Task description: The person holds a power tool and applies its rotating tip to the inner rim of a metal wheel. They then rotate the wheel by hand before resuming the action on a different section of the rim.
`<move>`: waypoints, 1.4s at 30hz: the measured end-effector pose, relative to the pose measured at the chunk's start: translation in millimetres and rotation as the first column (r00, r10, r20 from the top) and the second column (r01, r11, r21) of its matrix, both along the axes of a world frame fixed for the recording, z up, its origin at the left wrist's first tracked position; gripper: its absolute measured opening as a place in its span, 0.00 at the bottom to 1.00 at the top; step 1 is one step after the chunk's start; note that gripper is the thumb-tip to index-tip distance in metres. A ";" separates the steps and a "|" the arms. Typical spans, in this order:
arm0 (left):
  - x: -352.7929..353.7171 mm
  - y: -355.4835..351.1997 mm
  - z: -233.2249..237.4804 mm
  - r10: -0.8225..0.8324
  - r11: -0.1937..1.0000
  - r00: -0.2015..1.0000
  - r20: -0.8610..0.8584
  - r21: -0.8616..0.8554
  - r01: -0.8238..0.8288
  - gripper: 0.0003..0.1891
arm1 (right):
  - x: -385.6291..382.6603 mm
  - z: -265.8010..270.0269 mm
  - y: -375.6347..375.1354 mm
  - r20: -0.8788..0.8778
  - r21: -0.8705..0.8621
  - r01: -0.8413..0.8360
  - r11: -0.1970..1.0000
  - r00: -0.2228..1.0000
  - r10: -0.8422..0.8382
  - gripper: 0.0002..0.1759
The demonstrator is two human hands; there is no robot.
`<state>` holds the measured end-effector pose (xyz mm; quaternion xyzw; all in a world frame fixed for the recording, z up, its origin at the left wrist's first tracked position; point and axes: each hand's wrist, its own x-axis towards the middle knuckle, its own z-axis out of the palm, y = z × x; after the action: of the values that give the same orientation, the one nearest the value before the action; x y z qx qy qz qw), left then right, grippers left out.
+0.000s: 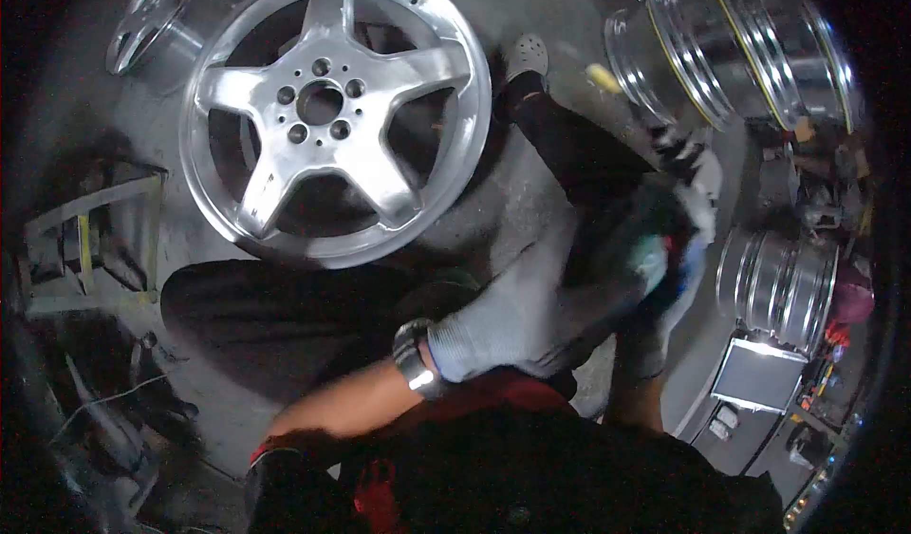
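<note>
My left hand [508, 323], in a pale knit glove with a metal band at the wrist, reaches right across my body; its fingers are lost in blur. On the right, my gloved right hand [676, 297] is closed against a dark, blurred object [655, 216] with green and blue patches, whose kind I cannot make out. Beyond it are a striped black-and-white smear [678, 149] and a yellow piece [604, 79], both blurred. Left of the hands, a bare silver five-spoke alloy wheel [318, 149] faces up, apart from both hands.
Another wheel [152, 17] stands at the upper left. Several shiny wheel rims [731, 50] stand at the upper right, with another rim [783, 282] below. A metal frame [95, 240] is at the left. My dark-trousered leg [285, 316] and a light clog [529, 56] border the wheel.
</note>
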<state>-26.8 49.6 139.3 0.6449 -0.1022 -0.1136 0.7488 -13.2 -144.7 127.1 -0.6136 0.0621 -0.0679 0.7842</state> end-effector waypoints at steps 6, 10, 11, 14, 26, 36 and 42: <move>-33.4 5.3 -2.0 -0.257 0.966 0.960 -0.114 -0.008 0.258 0.34 | 31.6 43.2 17.7 0.172 -0.319 0.066 0.945 0.985 -0.011 0.37; -40.8 5.8 -1.9 -0.037 0.996 0.998 0.041 0.083 0.033 0.30 | 27.7 35.3 29.7 0.048 -0.095 -0.142 0.985 0.988 0.147 0.39; -43.9 6.9 -4.6 0.009 0.998 1.000 0.009 0.065 -0.009 0.29 | 28.7 29.4 31.5 0.072 -0.142 -0.216 0.966 0.971 0.228 0.38; -60.1 29.7 -23.4 -0.161 0.955 0.978 0.131 0.272 0.121 0.25 | 16.5 24.0 41.1 0.032 -0.097 -0.187 0.978 0.981 0.190 0.32; -35.8 217.5 2.0 0.662 0.645 0.748 0.035 0.482 -0.593 0.10 | 59.1 30.6 22.7 0.113 0.489 -0.280 0.826 0.959 0.259 0.44; -49.4 329.8 11.6 0.913 0.056 0.217 0.346 0.420 -0.906 0.14 | 141.2 88.3 28.9 0.201 0.546 -0.446 0.709 0.892 0.406 0.39; -86.2 350.7 -32.9 0.940 -0.051 0.206 0.272 0.710 -0.703 0.17 | 145.3 53.7 33.3 0.216 0.367 -0.562 0.741 0.826 0.520 0.38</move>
<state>-112.9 400.3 106.5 0.7701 0.4840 0.2434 0.3368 132.1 -111.5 180.8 -0.4196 -0.1449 0.1472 0.8839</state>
